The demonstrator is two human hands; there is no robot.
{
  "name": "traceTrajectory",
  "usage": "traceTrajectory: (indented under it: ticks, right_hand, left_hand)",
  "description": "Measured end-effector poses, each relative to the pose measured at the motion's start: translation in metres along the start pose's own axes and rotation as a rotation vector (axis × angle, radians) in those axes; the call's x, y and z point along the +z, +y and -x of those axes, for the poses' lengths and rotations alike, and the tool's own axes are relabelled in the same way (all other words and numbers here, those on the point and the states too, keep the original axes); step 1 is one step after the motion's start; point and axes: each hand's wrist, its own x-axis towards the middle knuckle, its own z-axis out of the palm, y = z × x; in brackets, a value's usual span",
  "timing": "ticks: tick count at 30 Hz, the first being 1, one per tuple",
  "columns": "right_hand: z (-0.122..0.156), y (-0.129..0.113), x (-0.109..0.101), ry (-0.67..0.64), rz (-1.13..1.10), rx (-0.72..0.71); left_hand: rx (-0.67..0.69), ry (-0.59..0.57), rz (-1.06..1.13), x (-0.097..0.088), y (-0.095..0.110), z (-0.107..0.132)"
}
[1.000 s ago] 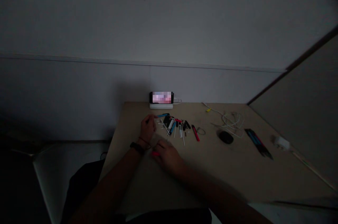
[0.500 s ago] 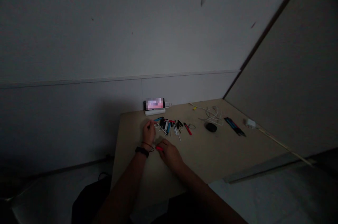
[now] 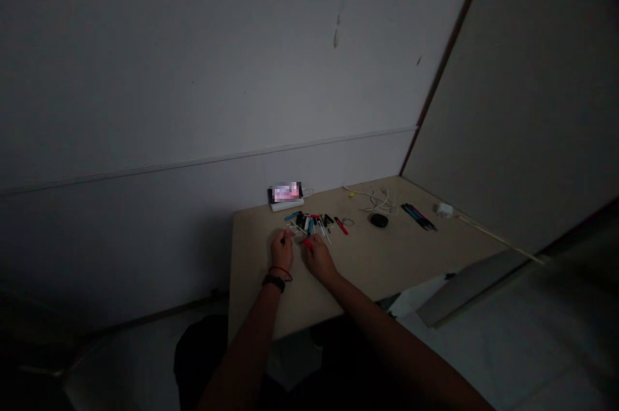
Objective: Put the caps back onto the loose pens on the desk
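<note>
My left hand [image 3: 282, 251], with a dark band on the wrist, is closed at the near left of a pile of pen parts [image 3: 311, 224]. A small dark bit shows among its fingers; what it grips is too dim to name. My right hand [image 3: 320, 257] is closed on a small red plastic piece [image 3: 307, 243], which points toward my left hand. A narrow gap separates the hands. The pile holds several white, black, blue and red slim pieces lying loose on the table [image 3: 358, 269].
Behind the pile a phone [image 3: 285, 193] leans on a white block [image 3: 287, 206]. To the right lie a red slim piece [image 3: 341, 226], a black mouse [image 3: 379, 220], a white cable [image 3: 384, 203], several pens [image 3: 418, 217] and a white adapter [image 3: 443, 210] with its cord. A wall stands behind.
The view has shifted. My right hand has moved forward with the red piece, closer to the pile. My left hand has drawn back slightly from the pile's left side.
</note>
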Motion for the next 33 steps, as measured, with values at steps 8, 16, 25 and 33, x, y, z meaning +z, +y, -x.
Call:
traceTrajectory:
  ticks: [8, 16, 25, 33]
  right_hand:
    - [-0.003, 0.009, -0.002, 0.142, -0.126, 0.127]
    - [-0.007, 0.022, -0.004, 0.164, -0.242, 0.175]
    - [-0.006, 0.027, -0.006, 0.145, -0.374, 0.164]
    - [-0.007, 0.026, -0.008, 0.163, -0.410, 0.163]
  left_hand:
    - [0.133, -0.121, -0.157, 0.006, 0.005, 0.028]
    - [0.178, -0.215, -0.314, 0.009, 0.002, 0.029]
    - [0.155, -0.198, -0.383, 0.010, -0.003, 0.028]
    - [0.188, -0.156, -0.281, 0.010, -0.005, 0.025]
